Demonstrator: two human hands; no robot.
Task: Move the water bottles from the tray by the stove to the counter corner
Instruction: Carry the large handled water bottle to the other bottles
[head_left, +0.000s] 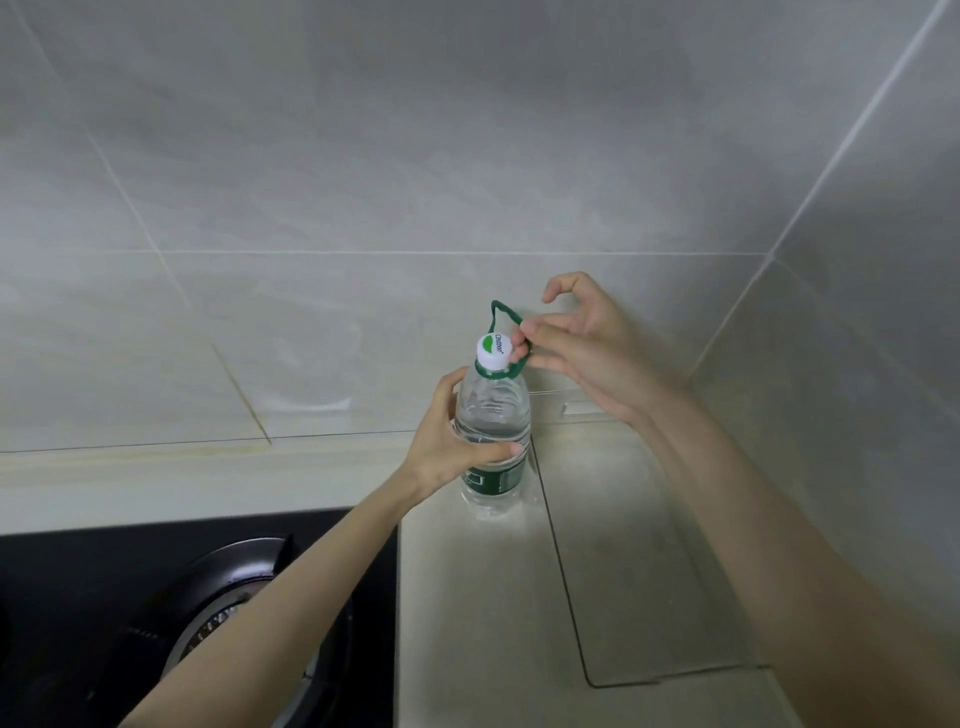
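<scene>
Water bottle (493, 410), clear plastic with a white cap and a green label, stands upright between the person's two hands. At far left lies the black glass stove (78, 582), with the left forearm crossing above its burner. The left hand (447, 441) wraps fingers and thumb round the bottle's upper body, above the label. The base is over the pale stone counter (467, 597), just beside the left edge of the clear flat plastic tray (649, 571); whether it rests there or is slightly lifted I cannot tell. Right of the cap, the right hand (587, 353) pinches the thin green carrying loop (501, 309) that rings the neck, its other fingers loosely curled. The wall corner lies further right, beyond the tray. To carry it well, I judge the left hand's grip should bear the weight, lifting straight up to clear the tray's edge, with the loop only steadying the top until the bottle is set upright near the corner.
</scene>
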